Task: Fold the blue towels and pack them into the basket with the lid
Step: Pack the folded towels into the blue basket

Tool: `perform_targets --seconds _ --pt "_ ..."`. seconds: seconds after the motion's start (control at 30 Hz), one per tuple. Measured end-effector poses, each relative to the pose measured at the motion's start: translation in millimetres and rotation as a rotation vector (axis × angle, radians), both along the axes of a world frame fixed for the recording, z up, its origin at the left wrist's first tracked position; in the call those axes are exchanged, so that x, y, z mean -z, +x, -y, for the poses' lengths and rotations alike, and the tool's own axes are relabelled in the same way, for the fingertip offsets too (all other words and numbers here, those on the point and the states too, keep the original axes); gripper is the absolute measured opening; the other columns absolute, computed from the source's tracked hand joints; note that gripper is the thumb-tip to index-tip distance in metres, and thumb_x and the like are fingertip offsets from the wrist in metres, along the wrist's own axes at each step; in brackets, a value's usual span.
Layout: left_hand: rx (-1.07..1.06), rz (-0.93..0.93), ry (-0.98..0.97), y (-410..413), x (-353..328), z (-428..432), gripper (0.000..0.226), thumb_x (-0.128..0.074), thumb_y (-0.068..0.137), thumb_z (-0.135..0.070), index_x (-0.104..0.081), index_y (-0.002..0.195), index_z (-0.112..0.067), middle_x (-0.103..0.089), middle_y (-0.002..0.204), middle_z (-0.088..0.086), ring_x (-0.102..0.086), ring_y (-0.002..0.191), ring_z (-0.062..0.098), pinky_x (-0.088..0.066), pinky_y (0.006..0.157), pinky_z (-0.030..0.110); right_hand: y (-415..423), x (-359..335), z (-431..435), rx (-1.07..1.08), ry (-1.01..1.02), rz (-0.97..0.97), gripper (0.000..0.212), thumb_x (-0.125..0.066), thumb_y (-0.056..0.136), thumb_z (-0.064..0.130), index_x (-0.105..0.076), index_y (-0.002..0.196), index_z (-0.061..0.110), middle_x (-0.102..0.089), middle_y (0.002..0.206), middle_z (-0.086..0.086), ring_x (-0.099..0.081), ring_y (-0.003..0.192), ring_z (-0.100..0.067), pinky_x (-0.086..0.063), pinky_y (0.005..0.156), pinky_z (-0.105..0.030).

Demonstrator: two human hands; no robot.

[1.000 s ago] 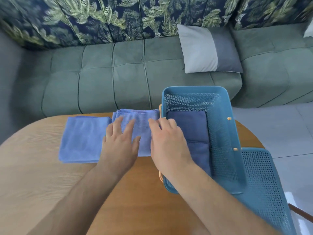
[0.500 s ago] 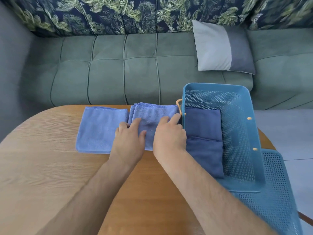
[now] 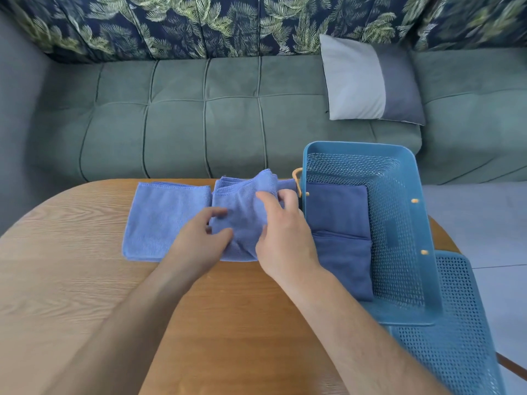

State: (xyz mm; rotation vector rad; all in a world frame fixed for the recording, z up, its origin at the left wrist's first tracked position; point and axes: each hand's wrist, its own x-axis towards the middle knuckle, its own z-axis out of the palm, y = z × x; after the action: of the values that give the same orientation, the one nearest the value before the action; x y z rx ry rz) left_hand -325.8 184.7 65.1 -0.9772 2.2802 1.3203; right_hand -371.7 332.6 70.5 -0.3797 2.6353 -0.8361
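On a wooden table [image 3: 85, 295] the middle towel [image 3: 242, 215], light blue and partly bunched, lies between a flat folded towel [image 3: 162, 220] of the same colour on its left and a blue mesh basket [image 3: 410, 252] on its right. Both hands are on this middle towel. The left hand [image 3: 199, 240] pinches its left near part between curled fingers and thumb. The right hand [image 3: 282, 232] grips its right side with bent fingers, and the far edge of the cloth stands up in a rumpled fold just above those fingers. The towel's right edge reaches the basket's left wall, close to a tan handle [image 3: 296, 178] on the rim. Inside the basket two dark blue towels [image 3: 336, 215] lie flat against the left wall, one behind the other and touching. The lid [image 3: 462, 337], of the same blue mesh, lies open at the basket's near right side, hanging past the table's edge. Behind the table stands a green tufted sofa [image 3: 171, 124] with leaf-patterned back cushions [image 3: 199, 24], and a two-tone grey pillow [image 3: 368, 84] leans on the seat behind the basket.
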Motion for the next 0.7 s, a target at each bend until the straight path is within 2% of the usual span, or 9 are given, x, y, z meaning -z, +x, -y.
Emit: perform_targets --seconds 0.07,0.13,0.2,0.27,0.37,0.43,0.57,0.63,0.7 --pt "-0.048 -0.038 0.048 0.7 -8.2 -1.2 0.033 -0.064 0.090 -0.022 -0.062 0.114 -0.045 -0.068 0.097 -0.002 -0.058 0.064 0.015 -0.043 0.049 0.020 1.5 -2.6 -6.1 -0.001 -0.072 -0.044 0.067 -0.056 0.085 -0.003 -0.044 0.145 0.025 -0.034 0.139 0.000 -0.052 0.108 -0.026 -0.049 0.086 -0.039" --pt "-0.071 -0.119 0.059 -0.1 -20.0 -4.7 0.031 -0.066 0.090 -0.021 -0.064 0.110 -0.045 -0.068 0.099 -0.007 -0.062 0.074 0.014 -0.047 0.052 0.016 2.4 -8.2 -15.0 0.006 -0.140 -0.116 0.065 -0.057 0.085 -0.005 -0.047 0.143 0.024 -0.036 0.138 0.001 -0.054 0.109 -0.024 -0.050 0.084 -0.035" --pt "-0.033 -0.222 0.032 -3.5 -34.1 -14.2 0.032 -0.066 0.091 -0.020 -0.064 0.110 -0.045 -0.064 0.096 -0.012 -0.059 0.067 0.006 -0.050 0.054 0.016 0.1 -17.0 -28.3 0.045 -0.186 -0.190 0.062 -0.058 0.087 -0.004 -0.048 0.142 0.023 -0.035 0.138 0.002 -0.056 0.106 -0.022 -0.050 0.083 -0.032" --pt "0.035 -0.316 0.003 -11.4 -46.8 -33.3 0.034 -0.067 0.092 -0.021 -0.062 0.115 -0.045 -0.061 0.095 -0.016 -0.056 0.065 0.002 -0.048 0.055 0.014 -6.4 -28.0 -46.6 0.089 -0.167 -0.235 0.061 -0.058 0.089 -0.002 -0.047 0.143 0.024 -0.035 0.139 0.002 -0.057 0.100 -0.022 -0.047 0.080 -0.029" --pt "0.182 -0.395 -0.048 -29.1 -50.3 -71.4 0.041 -0.066 0.093 -0.024 -0.057 0.130 -0.038 -0.059 0.112 -0.020 -0.054 0.080 0.003 -0.041 0.072 0.006 -24.6 -36.3 -83.8 0.163 -0.074 -0.235 0.061 -0.058 0.091 0.000 -0.046 0.145 0.025 -0.035 0.140 0.004 -0.055 0.097 -0.017 -0.035 0.076 -0.020" --pt "0.329 -0.401 -0.106 -40.9 -43.1 -96.8 0.051 -0.066 0.093 -0.026 -0.050 0.141 -0.031 -0.052 0.126 -0.016 -0.050 0.091 0.001 -0.038 0.087 0.008 -36.9 -31.7 -108.7 0.211 -0.002 -0.181 0.060 -0.057 0.091 0.002 -0.045 0.145 0.026 -0.034 0.141 0.005 -0.055 0.097 -0.019 -0.032 0.072 -0.023" --pt "0.576 -0.341 -0.253 -66.4 -20.2 -146.8 0.059 -0.061 0.093 -0.021 -0.039 0.148 -0.021 -0.042 0.133 -0.002 -0.050 0.117 0.016 -0.040 0.095 0.022 -62.7 1.1 -144.4 0.202 0.105 -0.078 0.064 -0.057 0.086 -0.001 -0.043 0.146 0.018 -0.032 0.142 -0.005 -0.057 0.103 -0.031 -0.036 0.073 -0.031" --pt "0.649 -0.301 -0.327 -79.9 -2.9 -169.5 0.053 -0.060 0.090 -0.015 -0.042 0.141 -0.018 -0.041 0.129 0.004 -0.051 0.116 0.024 -0.043 0.095 0.032 -75.9 23.3 -153.3 0.172 0.170 -0.020 0.064 -0.059 0.085 0.000 -0.043 0.144 0.015 -0.031 0.139 -0.008 -0.057 0.104 -0.034 -0.037 0.073 -0.033" --pt "0.698 -0.218 -0.432 -93.7 17.8 -185.0 0.049 -0.060 0.088 -0.013 -0.043 0.134 -0.016 -0.042 0.124 0.007 -0.053 0.111 0.028 -0.043 0.087 0.034 -87.3 43.6 -156.0 0.156 0.225 0.013 0.056 -0.059 0.085 0.002 -0.043 0.138 0.013 -0.031 0.134 -0.010 -0.057 0.104 -0.035 -0.043 0.074 -0.037"
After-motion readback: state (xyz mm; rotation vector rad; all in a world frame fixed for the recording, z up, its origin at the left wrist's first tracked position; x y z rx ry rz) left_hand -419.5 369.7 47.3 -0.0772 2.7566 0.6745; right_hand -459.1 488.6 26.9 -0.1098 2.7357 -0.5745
